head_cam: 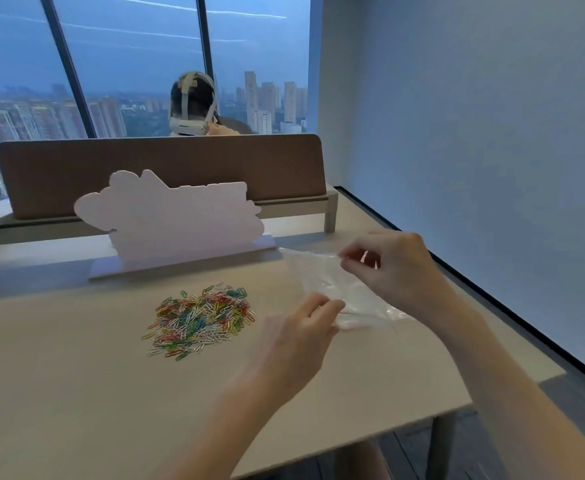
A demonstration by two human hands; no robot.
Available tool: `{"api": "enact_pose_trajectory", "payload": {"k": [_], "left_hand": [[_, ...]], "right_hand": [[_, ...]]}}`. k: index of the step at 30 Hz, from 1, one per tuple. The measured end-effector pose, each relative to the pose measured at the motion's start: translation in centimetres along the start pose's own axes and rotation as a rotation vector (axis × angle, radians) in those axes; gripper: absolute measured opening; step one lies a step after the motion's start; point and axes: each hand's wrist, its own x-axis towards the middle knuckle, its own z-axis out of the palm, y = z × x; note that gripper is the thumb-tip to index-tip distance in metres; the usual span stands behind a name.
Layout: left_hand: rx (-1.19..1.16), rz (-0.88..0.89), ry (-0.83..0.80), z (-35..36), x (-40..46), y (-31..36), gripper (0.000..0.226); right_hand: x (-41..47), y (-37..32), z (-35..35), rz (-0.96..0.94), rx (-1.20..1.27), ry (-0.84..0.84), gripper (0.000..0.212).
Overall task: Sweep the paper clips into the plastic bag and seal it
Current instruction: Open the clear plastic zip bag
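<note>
A loose heap of coloured paper clips [201, 318] lies on the beige table [76, 393], left of my hands. A clear plastic bag [322, 278] is held just above the table at the right. My left hand [301, 334] pinches the bag's near edge between thumb and fingers. My right hand [391, 268] pinches the far upper edge, so the bag is stretched between both hands. I cannot tell whether the bag's mouth is open. No clips show inside it.
A white cut-out board on a flat base [173, 226] stands behind the clips. A brown desk divider [166, 168] runs along the back, with a person in a headset [192, 105] beyond it. The table's right edge [464, 393] lies near my right forearm.
</note>
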Motion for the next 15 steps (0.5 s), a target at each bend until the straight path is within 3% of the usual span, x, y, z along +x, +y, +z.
{"api": "enact_pose_trajectory", "payload": {"k": [15], "left_hand": [[0.214, 0.046, 0.179, -15.7, -13.8, 10.9, 0.028]], "right_hand": [[-8.9, -15.1, -9.2, -0.164, 0.108, 0.01, 0.005]]}}
